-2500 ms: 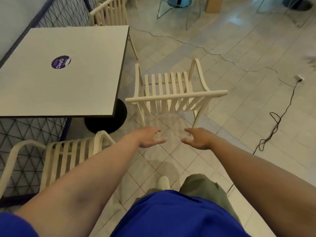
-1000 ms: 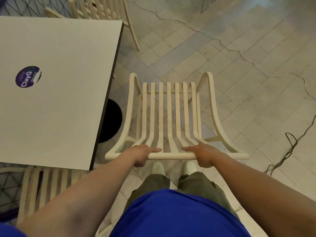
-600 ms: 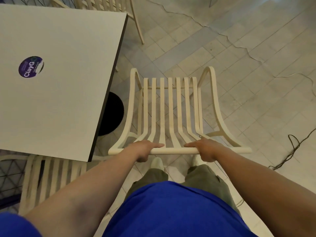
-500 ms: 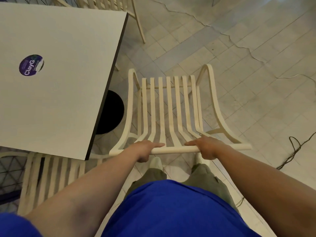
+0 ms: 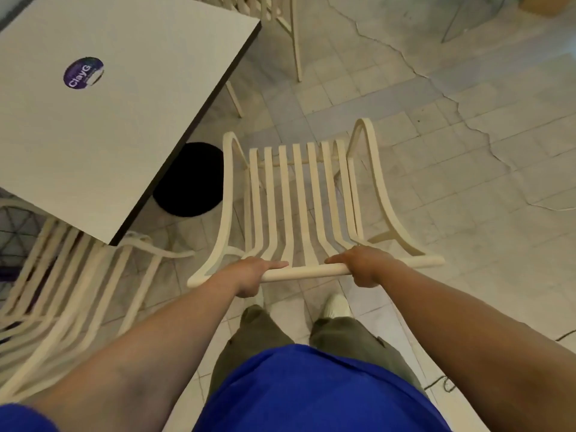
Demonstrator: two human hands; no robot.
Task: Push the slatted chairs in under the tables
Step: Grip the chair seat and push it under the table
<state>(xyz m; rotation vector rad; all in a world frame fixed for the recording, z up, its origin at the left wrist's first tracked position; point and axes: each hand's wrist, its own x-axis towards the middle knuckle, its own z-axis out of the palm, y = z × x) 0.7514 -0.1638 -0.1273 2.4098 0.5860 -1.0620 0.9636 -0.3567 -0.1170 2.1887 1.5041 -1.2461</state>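
Observation:
A cream slatted chair (image 5: 300, 194) stands on the tiled floor right in front of me, its seat pointing away. My left hand (image 5: 249, 275) and my right hand (image 5: 364, 266) both grip its top back rail, thumbs along the rail. The white square table (image 5: 124, 113) with a purple round sticker (image 5: 83, 72) lies to the left of the chair. The table's right edge runs beside the chair's left armrest, and the seat is out from under the tabletop. The table's black round base (image 5: 188, 179) shows just left of the chair.
Another cream slatted chair (image 5: 68, 282) sits at the lower left, partly under the table's near corner. A third slatted chair (image 5: 277, 14) stands at the table's far side. A cable (image 5: 467, 126) snakes across the cracked tiles to the right.
My hands reached the chair's back rail and took hold of it. Since then the view has swung: the table now sits at an angle and the lower-left chair shows more.

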